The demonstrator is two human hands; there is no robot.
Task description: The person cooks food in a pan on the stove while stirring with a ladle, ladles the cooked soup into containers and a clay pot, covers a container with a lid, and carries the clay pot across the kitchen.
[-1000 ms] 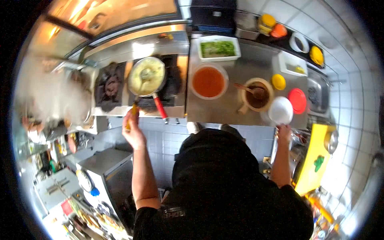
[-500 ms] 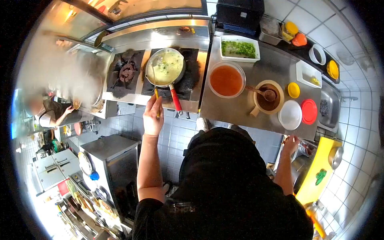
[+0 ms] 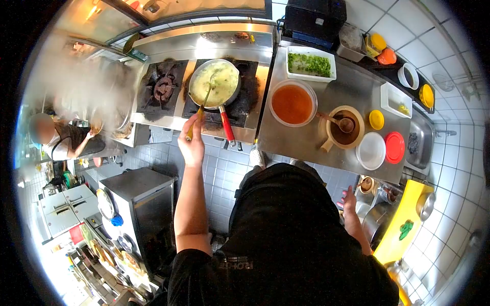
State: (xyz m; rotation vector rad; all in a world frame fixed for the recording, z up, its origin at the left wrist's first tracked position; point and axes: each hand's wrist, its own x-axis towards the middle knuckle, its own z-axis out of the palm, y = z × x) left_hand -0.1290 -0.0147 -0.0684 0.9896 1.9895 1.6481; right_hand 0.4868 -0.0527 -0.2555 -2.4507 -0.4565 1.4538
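Note:
My left hand (image 3: 192,140) is closed around the yellow handle of a ladle (image 3: 206,98), whose head lies in the pale, creamy food of a pan (image 3: 214,81). The pan sits on the right burner, its red handle (image 3: 227,127) pointing toward me with no hand on it. My right hand (image 3: 348,200) hangs beyond the counter's front edge, fingers apart and holding nothing. Nearest to it on the counter are a white bowl (image 3: 370,151) and a red lid (image 3: 394,147). A brown pot (image 3: 343,127) with a wooden ladle stands left of them.
On the counter (image 3: 291,143) are a tub of orange-red sauce (image 3: 292,102), a tray of chopped greens (image 3: 309,65) and a yellow lid (image 3: 376,119). A sink (image 3: 419,143) is at the right, a yellow board (image 3: 408,219) below it. Another person (image 3: 66,140) stands at the far left.
My right hand has left the white bowl and moved down and left, its fingers now spread. My left hand has shifted the ladle within the pan. The whole view has also shifted.

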